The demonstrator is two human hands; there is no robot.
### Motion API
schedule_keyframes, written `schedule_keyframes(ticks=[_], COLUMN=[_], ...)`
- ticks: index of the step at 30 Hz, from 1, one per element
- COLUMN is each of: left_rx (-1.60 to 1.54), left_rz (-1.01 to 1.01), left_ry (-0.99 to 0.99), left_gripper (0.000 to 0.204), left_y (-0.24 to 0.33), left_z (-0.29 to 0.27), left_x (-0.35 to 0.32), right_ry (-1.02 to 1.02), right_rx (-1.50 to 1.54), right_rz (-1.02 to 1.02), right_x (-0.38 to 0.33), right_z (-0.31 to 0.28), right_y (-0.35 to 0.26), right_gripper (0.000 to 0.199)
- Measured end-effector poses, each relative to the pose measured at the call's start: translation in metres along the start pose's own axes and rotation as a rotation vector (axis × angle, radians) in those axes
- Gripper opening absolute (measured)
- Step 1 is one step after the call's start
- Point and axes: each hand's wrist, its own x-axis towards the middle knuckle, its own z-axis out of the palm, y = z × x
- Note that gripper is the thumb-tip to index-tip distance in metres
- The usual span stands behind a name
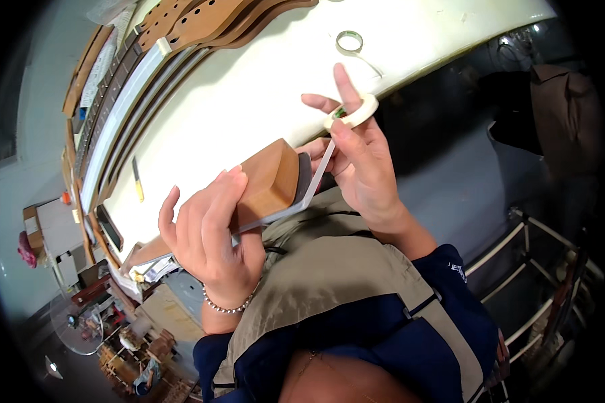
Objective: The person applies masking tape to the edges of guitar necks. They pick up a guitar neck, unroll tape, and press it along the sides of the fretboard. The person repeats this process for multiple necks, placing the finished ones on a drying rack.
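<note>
A brown wooden guitar neck (pixel 273 173) is held across in front of me, its thick heel block pointing right. My left hand (pixel 212 232), a beaded bracelet at its wrist, wraps round the neck behind the heel block. A roll of cream masking tape (pixel 364 111) hangs on the raised fingers of my right hand (pixel 364 161), with the thumb pressed against its rim. From the roll a pale tape strip (pixel 321 169) runs down to the neck's lower edge by the heel. Some right fingers are hidden behind the heel's end.
Several guitar necks (pixel 212 23) lie stacked along the white table (pixel 249 87) at the far left. A thin tape roll (pixel 349 43), a yellow-handled tool (pixel 138 181) and a dark phone (pixel 109 227) rest there too. A metal rack (pixel 517 282) stands right; a fan (pixel 77 326) stands lower left.
</note>
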Motion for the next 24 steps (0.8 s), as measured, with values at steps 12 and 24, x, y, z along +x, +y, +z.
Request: schedule_keyframes(ticks=[12, 24], left_rx=[0.013, -0.587], left_rz=[0.007, -0.115], left_ry=[0.069, 0.657], left_gripper=[0.048, 0.027], left_y=[0.016, 0.003], left_z=[-0.020, -0.166], left_x=[-0.020, -0.044], right_ry=[-0.139, -0.594], right_rx=[0.211, 0.284], right_rz=[0.138, 0.236], right_x=[-0.014, 0.010], right_z=[0.006, 0.116], right_y=[0.009, 0.017], right_gripper=[0.064, 0.081])
